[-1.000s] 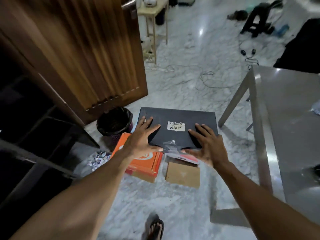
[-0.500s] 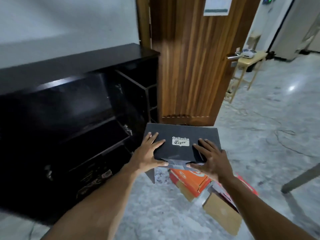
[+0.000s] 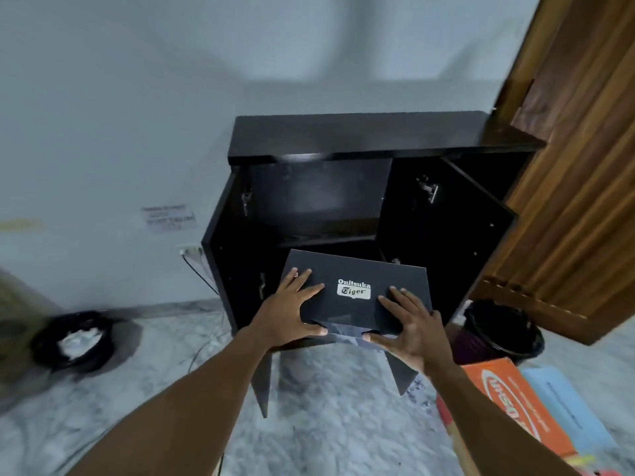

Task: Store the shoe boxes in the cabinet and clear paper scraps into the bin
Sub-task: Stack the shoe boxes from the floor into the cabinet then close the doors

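head view: black shoe box (image 3: 357, 271) in the grip of left hand (image 3: 288, 312) and right hand (image 3: 409, 324), now nearer the cabinet (image 3: 378, 132)

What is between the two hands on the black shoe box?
The head view shows the white Onitsuka Tiger logo on the black shoe box, between the left hand and the right hand.

Single head cam, wide-angle, fwd/down tilt, faces open cabinet (image 3: 378, 132), near.
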